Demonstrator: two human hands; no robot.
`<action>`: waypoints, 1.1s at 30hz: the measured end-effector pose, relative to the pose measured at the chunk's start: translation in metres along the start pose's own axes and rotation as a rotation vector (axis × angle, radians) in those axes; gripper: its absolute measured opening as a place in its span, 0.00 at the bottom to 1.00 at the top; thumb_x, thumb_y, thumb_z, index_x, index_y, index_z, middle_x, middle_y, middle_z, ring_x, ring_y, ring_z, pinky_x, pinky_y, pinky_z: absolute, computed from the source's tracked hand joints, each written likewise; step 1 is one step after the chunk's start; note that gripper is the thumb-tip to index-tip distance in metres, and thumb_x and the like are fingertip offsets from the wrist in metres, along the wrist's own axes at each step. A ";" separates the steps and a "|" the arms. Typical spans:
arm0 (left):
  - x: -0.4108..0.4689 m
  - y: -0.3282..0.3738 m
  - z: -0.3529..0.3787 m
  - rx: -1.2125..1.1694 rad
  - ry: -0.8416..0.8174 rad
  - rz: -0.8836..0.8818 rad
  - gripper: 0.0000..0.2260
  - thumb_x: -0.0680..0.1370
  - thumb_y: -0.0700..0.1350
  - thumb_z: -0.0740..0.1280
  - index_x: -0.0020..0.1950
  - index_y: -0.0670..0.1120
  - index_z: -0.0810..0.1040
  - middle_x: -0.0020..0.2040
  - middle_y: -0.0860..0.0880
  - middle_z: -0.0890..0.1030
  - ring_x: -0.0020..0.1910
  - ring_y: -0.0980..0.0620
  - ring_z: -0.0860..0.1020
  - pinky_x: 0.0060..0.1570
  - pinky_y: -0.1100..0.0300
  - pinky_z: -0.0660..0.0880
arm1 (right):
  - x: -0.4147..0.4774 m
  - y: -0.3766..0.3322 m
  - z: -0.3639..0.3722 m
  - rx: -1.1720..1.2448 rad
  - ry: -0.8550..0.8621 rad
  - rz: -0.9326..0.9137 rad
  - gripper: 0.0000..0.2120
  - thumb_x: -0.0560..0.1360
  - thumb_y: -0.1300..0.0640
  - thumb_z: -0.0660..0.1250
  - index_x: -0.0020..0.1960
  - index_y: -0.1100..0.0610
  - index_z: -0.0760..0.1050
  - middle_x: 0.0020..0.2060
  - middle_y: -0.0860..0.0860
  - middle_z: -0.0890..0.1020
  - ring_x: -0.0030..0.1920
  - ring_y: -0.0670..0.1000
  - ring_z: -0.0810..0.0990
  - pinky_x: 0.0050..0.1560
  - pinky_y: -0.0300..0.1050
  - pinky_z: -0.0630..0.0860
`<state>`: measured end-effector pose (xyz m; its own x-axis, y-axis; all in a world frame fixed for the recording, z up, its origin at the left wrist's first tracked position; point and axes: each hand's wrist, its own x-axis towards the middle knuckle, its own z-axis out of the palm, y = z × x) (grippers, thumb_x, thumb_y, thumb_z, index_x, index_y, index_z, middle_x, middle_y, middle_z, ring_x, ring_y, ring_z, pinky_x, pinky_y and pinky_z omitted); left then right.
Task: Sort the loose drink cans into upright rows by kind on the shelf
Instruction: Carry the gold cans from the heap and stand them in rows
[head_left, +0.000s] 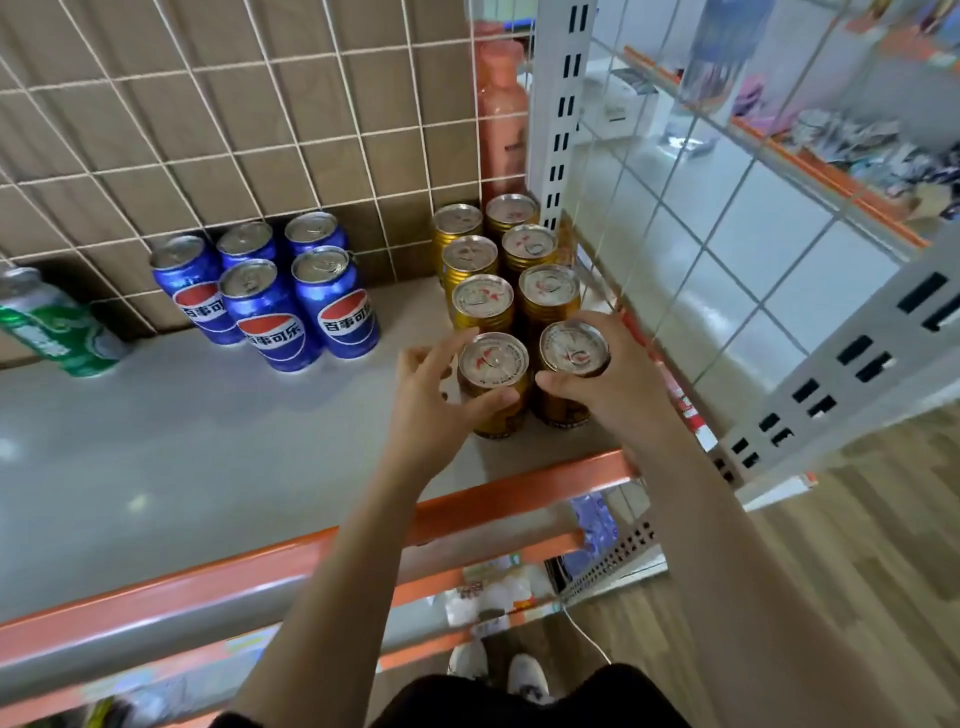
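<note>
Several gold cans stand upright in two rows at the shelf's right end. My left hand (434, 395) curls around the front-left gold can (493, 364). My right hand (613, 384) grips the front-right gold can (573, 347), thumb in front and fingers behind. Several blue cola cans (332, 306) stand upright in a cluster at the back middle. One green can (57, 327) stands at the far left, partly cut off by the frame edge.
The grey shelf (182, 441) has an orange front rail (311, 561) and a wire grid back and side. A pink bottle (501, 114) stands behind the grid. Lower shelves and my shoes show below.
</note>
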<state>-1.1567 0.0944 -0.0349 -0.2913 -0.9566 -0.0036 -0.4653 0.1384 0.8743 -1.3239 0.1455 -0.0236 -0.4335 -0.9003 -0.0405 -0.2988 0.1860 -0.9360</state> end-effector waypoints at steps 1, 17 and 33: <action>-0.002 0.001 -0.001 0.009 -0.010 -0.001 0.30 0.68 0.50 0.75 0.68 0.57 0.68 0.62 0.51 0.67 0.57 0.55 0.70 0.54 0.59 0.74 | -0.002 0.000 -0.001 0.006 -0.011 -0.006 0.33 0.64 0.58 0.78 0.66 0.49 0.69 0.61 0.47 0.75 0.60 0.46 0.73 0.64 0.49 0.71; 0.006 0.000 0.017 -0.024 0.105 0.005 0.35 0.62 0.51 0.79 0.66 0.50 0.69 0.62 0.48 0.76 0.54 0.54 0.75 0.43 0.71 0.70 | 0.005 -0.001 -0.007 0.072 0.026 0.006 0.26 0.66 0.62 0.76 0.58 0.47 0.69 0.54 0.45 0.76 0.56 0.45 0.74 0.62 0.50 0.73; 0.007 -0.009 0.007 -0.063 -0.084 -0.035 0.26 0.73 0.43 0.72 0.67 0.45 0.66 0.67 0.48 0.69 0.65 0.52 0.71 0.46 0.73 0.72 | 0.006 -0.002 -0.008 0.123 0.026 0.046 0.26 0.66 0.62 0.76 0.58 0.47 0.69 0.52 0.44 0.76 0.54 0.43 0.74 0.55 0.41 0.73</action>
<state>-1.1607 0.0880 -0.0458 -0.3456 -0.9355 -0.0732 -0.4237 0.0860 0.9017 -1.3321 0.1430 -0.0191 -0.4670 -0.8809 -0.0769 -0.1725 0.1760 -0.9692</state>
